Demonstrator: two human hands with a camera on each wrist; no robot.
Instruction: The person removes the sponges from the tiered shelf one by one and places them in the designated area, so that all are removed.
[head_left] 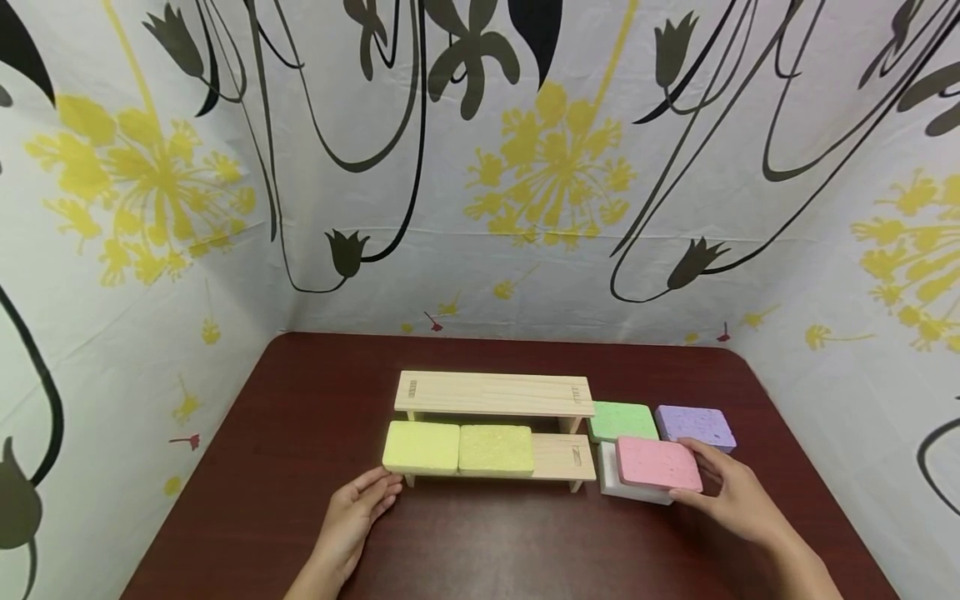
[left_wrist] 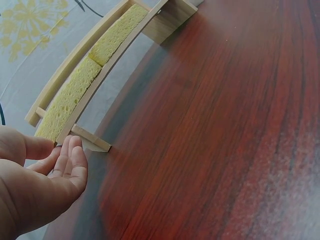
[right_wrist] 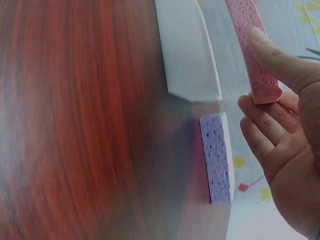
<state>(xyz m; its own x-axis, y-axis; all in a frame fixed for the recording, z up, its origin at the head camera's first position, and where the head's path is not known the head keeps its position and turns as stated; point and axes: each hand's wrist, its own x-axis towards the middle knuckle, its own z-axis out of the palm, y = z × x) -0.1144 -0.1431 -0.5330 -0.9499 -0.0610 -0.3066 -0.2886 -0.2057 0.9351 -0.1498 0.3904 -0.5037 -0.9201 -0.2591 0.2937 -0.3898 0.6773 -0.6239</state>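
My left hand [head_left: 358, 510] pinches the left end of the front step of a two-step wooden shelf [head_left: 566, 454], thumb at the edge and fingers beneath in the left wrist view. Two yellow sponges [head_left: 496, 451] lie side by side on that step. Between thumb and fingers, my right hand [head_left: 738, 496] holds a pink sponge [head_left: 660, 463] by its right end. The pink sponge is raised above a white block [head_left: 633, 487], partly covering it in the head view. The right wrist view shows the porous pink sponge [right_wrist: 255, 55] apart from the white block [right_wrist: 190, 50].
Behind the white block lie a green sponge [head_left: 622, 421] and a purple sponge [head_left: 696, 427], right of the shelf. The shelf's higher rear step [head_left: 495, 393] is bare wood. Everything stands on a dark red-brown table [head_left: 480, 542], with patterned cloth [head_left: 420, 200] around its back and sides.
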